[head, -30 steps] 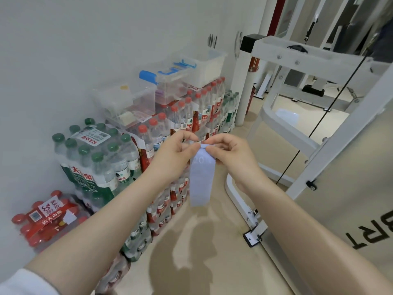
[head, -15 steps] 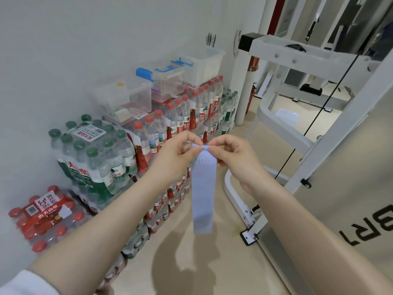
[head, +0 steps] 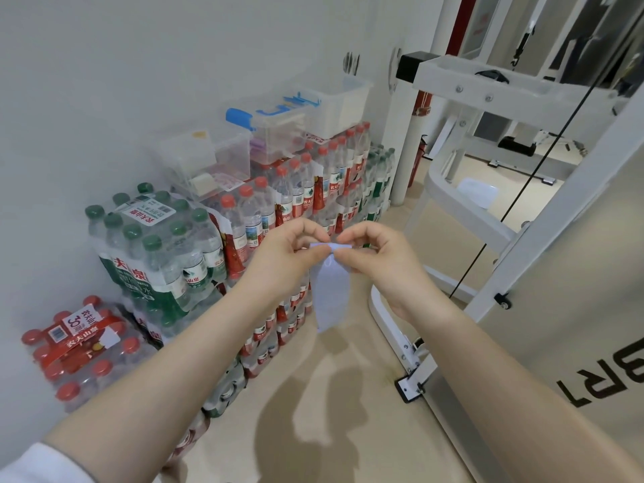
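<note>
Since the earlier frame the paper strip point(head: 331, 298) hangs shorter, its top edge turned over; left hand point(head: 284, 256) and right hand point(head: 380, 256) pinch that top in a narrow grip, in mid-air; most folding seems left.

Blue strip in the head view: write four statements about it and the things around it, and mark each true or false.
1. The left hand and right hand both pinch the top of the blue strip. True.
2. The blue strip lies flat on the floor. False: it hangs in the air from both hands.
3. On the stacked bottle packs stand clear plastic boxes. True.
4. The low pack at far left has green caps. False: its caps are red.
</note>
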Demonstrator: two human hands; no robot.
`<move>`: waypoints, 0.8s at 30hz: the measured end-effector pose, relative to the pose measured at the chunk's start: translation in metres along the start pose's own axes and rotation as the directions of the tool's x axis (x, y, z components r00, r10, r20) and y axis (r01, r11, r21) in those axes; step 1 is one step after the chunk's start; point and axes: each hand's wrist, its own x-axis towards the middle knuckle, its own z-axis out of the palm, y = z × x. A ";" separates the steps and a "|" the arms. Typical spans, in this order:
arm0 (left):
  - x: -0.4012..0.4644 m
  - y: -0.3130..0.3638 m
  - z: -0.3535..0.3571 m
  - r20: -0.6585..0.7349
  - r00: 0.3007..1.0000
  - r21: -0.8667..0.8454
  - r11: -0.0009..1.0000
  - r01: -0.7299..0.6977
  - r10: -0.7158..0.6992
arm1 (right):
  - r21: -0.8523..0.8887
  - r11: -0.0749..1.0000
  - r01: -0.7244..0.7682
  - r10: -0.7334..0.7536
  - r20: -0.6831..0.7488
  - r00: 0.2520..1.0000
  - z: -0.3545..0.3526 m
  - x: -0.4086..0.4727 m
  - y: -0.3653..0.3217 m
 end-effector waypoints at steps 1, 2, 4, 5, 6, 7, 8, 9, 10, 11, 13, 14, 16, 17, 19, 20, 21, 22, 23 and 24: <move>0.000 0.000 0.000 0.000 1.000 -0.009 1.000 0.000 0.000 | 0.004 1.000 -0.024 0.024 0.021 0.999 -0.001 0.000 0.000; -0.001 0.001 0.000 0.001 1.000 -0.016 1.000 -0.003 0.003 | 0.004 0.999 -0.047 0.047 0.039 0.998 -0.002 0.000 0.000; -0.003 0.001 0.002 0.005 1.000 -0.004 1.000 -0.010 0.010 | 0.004 0.997 -0.074 0.074 0.056 0.996 -0.003 -0.002 -0.001; -0.003 0.001 0.003 0.006 1.000 0.010 1.000 -0.013 0.013 | 0.003 0.997 -0.074 0.074 0.048 0.996 -0.004 -0.002 -0.001; -0.004 0.001 0.004 0.004 1.000 0.013 1.000 -0.011 0.011 | -0.004 0.998 -0.060 0.060 0.035 0.998 -0.004 -0.002 -0.001; -0.005 0.001 0.004 -0.002 1.000 -0.001 1.000 0.000 0.000 | -0.023 0.999 -0.037 0.038 0.017 0.999 -0.005 -0.002 0.000; -0.006 0.001 0.005 -0.007 1.000 -0.023 1.000 0.020 -0.021 | -0.045 0.999 -0.010 0.010 0.000 1.000 -0.005 -0.002 0.000; -0.006 0.001 0.005 -0.007 0.999 -0.039 0.998 0.050 -0.051 | -0.061 0.998 0.013 -0.014 -0.013 1.000 -0.005 -0.002 0.001; -0.006 0.002 0.004 0.004 0.996 -0.049 0.995 0.085 -0.085 | -0.063 0.998 0.029 -0.031 -0.022 0.999 -0.005 -0.002 0.002; -0.007 0.003 0.004 0.025 0.993 -0.054 0.991 0.121 -0.119 | -0.061 0.997 0.038 -0.040 -0.031 0.999 -0.005 -0.002 0.004; -0.009 0.005 0.004 0.062 0.985 -0.067 0.984 0.163 -0.159 | -0.065 0.997 0.039 -0.041 -0.041 0.998 -0.006 -0.003 0.006; -0.009 0.005 0.005 0.060 0.985 -0.065 0.984 0.167 -0.163 | -0.074 0.997 0.037 -0.040 -0.039 0.998 -0.007 -0.004 0.006; -0.009 0.005 0.006 0.044 0.988 -0.041 0.987 0.153 -0.151 | -0.080 0.996 0.036 -0.039 -0.030 0.999 -0.007 -0.006 0.007; -0.009 0.005 0.006 0.041 0.989 -0.030 0.989 0.145 -0.144 | -0.068 0.997 0.034 -0.036 -0.026 0.999 -0.007 -0.007 0.008; -0.009 0.004 0.006 0.039 0.991 -0.008 0.992 0.126 -0.126 | -0.016 1.000 0.013 -0.013 0.002 1.000 -0.007 -0.009 0.008; -0.008 0.004 0.006 0.035 0.992 0.005 0.993 0.119 -0.119 | 0.008 1.000 -0.012 0.012 0.025 1.000 -0.006 -0.010 0.008; -0.008 0.004 0.007 0.034 0.993 0.018 0.993 0.115 -0.116 | 0.021 0.999 -0.038 0.038 0.041 0.998 -0.006 -0.011 0.008; -0.009 0.005 0.007 0.037 0.993 0.031 0.993 0.113 -0.115 | 0.027 0.998 -0.063 0.062 0.046 0.997 -0.005 -0.012 0.008; -0.009 0.005 0.008 0.040 0.992 0.039 0.993 0.115 -0.117 | 0.027 0.996 -0.085 0.084 0.035 0.996 -0.005 -0.012 0.009; -0.009 0.004 0.008 0.041 0.992 0.046 0.992 0.117 -0.119 | 0.030 0.994 -0.108 0.107 0.016 0.994 -0.005 -0.012 0.010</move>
